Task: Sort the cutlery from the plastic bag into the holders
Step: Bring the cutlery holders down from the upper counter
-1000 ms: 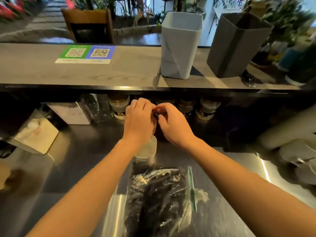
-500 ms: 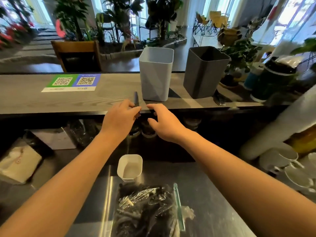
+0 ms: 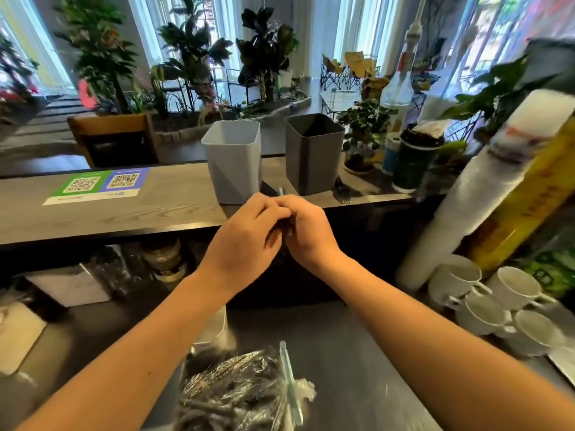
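— Where have the hands got to?

— Both are up at the front edge of the raised wooden surface (image 3: 174,213). The left hand (image 3: 245,241) and the right hand (image 3: 308,234) are pressed together, fingers curled and meeting round something small and dark. A thin tip pokes out above the knuckles, a piece of black cutlery (image 3: 281,191), I'd say, though I can't tell whether it's a fork, a knife or a spoon.

— Which hand has it?

— Both seem to pinch it; the fingers overlap too much to say more.

— And the holders?

— Two square ones stand on that wooden surface just beyond the hands: a light grey holder (image 3: 233,160) on the left, a dark grey holder (image 3: 314,154) on the right, a small gap between them. I can't see into either. A few dark forks (image 3: 341,192) lie on the wood beside the dark one.

— The bag?

— The plastic bag (image 3: 242,393) lies on the lower dark surface (image 3: 348,353), close to the person, between the forearms, full of black cutlery, its green zip strip on the right side. A small white cup (image 3: 217,325) sits just behind it, partly hidden by the left forearm.

— Anything else?

— White mugs (image 3: 494,300) clustered at the right, and a QR-code sticker (image 3: 99,185) on the wood to the left.
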Available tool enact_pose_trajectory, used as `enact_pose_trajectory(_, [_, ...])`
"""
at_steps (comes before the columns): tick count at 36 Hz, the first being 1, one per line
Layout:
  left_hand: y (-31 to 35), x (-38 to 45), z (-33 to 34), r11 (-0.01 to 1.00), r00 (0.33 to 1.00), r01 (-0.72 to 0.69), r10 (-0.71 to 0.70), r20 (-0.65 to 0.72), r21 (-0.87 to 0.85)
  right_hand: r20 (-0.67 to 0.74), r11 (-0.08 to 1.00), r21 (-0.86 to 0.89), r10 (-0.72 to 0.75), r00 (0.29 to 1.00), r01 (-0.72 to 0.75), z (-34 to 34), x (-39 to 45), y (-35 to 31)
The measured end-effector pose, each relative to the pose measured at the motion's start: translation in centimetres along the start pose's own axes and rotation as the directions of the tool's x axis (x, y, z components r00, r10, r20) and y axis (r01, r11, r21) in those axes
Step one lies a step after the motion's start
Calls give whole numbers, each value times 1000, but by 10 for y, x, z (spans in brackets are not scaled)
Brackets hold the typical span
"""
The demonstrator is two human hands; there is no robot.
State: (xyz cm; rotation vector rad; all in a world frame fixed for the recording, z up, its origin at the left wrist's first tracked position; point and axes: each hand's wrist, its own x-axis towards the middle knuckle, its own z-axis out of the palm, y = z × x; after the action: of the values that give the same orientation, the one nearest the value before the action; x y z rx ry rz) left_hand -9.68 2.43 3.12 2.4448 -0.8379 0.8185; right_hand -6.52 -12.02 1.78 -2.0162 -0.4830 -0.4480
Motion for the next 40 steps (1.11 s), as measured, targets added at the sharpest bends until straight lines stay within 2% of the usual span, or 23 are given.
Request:
enact_pose_trajectory(1, [5, 4, 7, 998, 1000, 23, -21, 21, -65, 13, 1000, 3, 14, 1000, -14, -7, -1, 5])
enact_pose_trajectory(3, [12, 13, 21, 970, 991, 129, -119, 59, -204, -54, 998, 4, 59, 997, -59, -27, -2, 21])
enact_pose_trajectory(4, [14, 17, 29, 954, 983, 181, -168, 76, -239, -111, 997, -63, 42, 993, -49, -40, -5, 20])
enact_pose_trajectory(5, [14, 23, 38, 946, 975, 220, -204, 90, -238, -116, 994, 23, 106, 988, -104, -50, -4, 22])
enact_pose_trajectory(7, [11, 37, 56, 944, 960, 272, -253, 121, -184, -116, 996, 27, 85, 990, -82, -69, -7, 38])
enact_pose_trajectory(8, [8, 46, 64, 941, 950, 300, -279, 138, -159, -136, 995, -58, 72, 988, -81, -79, -5, 42])
enact_pose_trajectory(9, [5, 57, 72, 934, 939, 330, -310, 152, -135, -163, 995, -65, 61, 985, -72, -85, 0, 52])
enact_pose_trajectory(10, [2, 69, 78, 926, 926, 362, -344, 153, -108, -156, 997, -83, -3, 988, -10, -91, 4, 53])
enact_pose_trajectory(15, [-15, 135, 95, 883, 886, 460, -464, 21, 88, -322, 962, 248, -34, 946, 119, -114, 43, 51])
enact_pose_trajectory(17, [-25, 156, 99, 843, 844, 518, -531, 70, 148, -358, 944, 306, -5, 934, 122, -118, 65, 47])
enact_pose_trajectory(19, [-35, 169, 103, 814, 807, 549, -575, 132, 187, -391, 953, 287, 20, 920, 101, -120, 88, 47])
enact_pose_trajectory(21, [-45, 177, 107, 816, 812, 541, -570, 125, 203, -404, 952, 301, 68, 912, 63, -118, 112, 51])
enact_pose_trajectory(23, [-51, 180, 112, 840, 852, 497, -520, 63, 218, -410, 965, 261, 102, 906, 9, -113, 137, 56])
enact_pose_trajectory(25, [-54, 182, 113, 819, 828, 543, -559, 44, 188, -354, 975, 205, 152, 923, -82, -107, 161, 64])
enact_pose_trajectory(27, [-55, 183, 113, 792, 806, 575, -591, 23, 204, -229, 984, 27, 180, 957, -179, -101, 179, 73])
enact_pose_trajectory(29, [-56, 183, 113, 801, 815, 553, -577, 51, 229, -119, 960, -163, 212, 970, -229, -98, 187, 80])
enact_pose_trajectory(31, [-56, 182, 109, 817, 831, 526, -553, 59, 237, -81, 946, -230, 213, 974, -227, -97, 184, 83])
enact_pose_trajectory(36, [-47, 181, 99, 826, 846, 509, -531, 32, 243, -111, 976, -147, 148, 983, -163, -96, 156, 94])
enact_pose_trajectory(40, [-32, 168, 88, 886, 902, 429, -414, -119, 175, -106, 975, -199, 81, 991, -101, -102, 132, 97])
